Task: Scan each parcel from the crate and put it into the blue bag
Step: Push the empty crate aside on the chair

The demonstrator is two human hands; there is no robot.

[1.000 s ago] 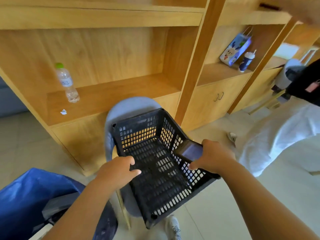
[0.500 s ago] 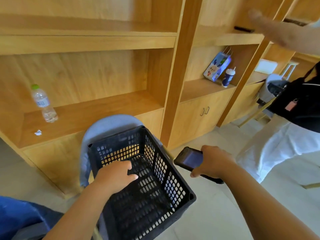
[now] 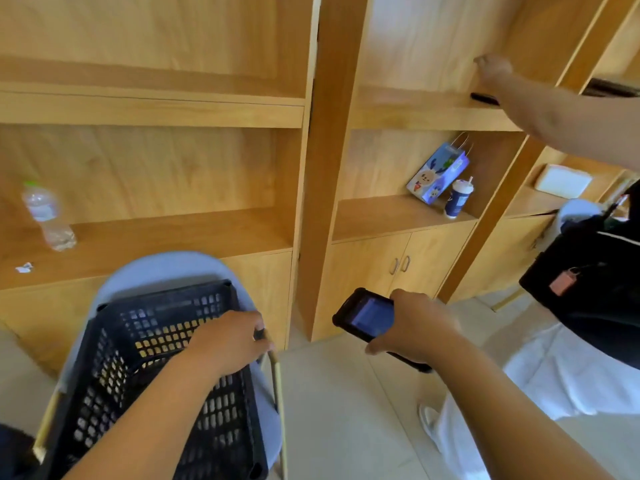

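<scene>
A black perforated crate [image 3: 138,344] sits on a pale blue chair [image 3: 162,268] at the lower left; no parcel shows inside it. My left hand [image 3: 228,344] lies over the crate's right wall with its fingers curled on the rim. To the right, over the floor, my right hand [image 3: 415,327] grips a black handheld scanner [image 3: 365,315], screen up. Only a dark blue sliver of the blue bag [image 3: 12,448] shows at the bottom left edge.
Wooden shelving fills the background, holding a water bottle [image 3: 46,216], a blue gift bag [image 3: 438,174] and a cup [image 3: 457,199]. Another person [image 3: 595,306] in white trousers stands at the right, their arm [image 3: 540,105] stretched to an upper shelf. Tiled floor lies between us.
The view has swung up and right, so the crate and chair now sit lower left and the blue bag is nearly out of frame. My left hand shifted to the crate's right rim.
</scene>
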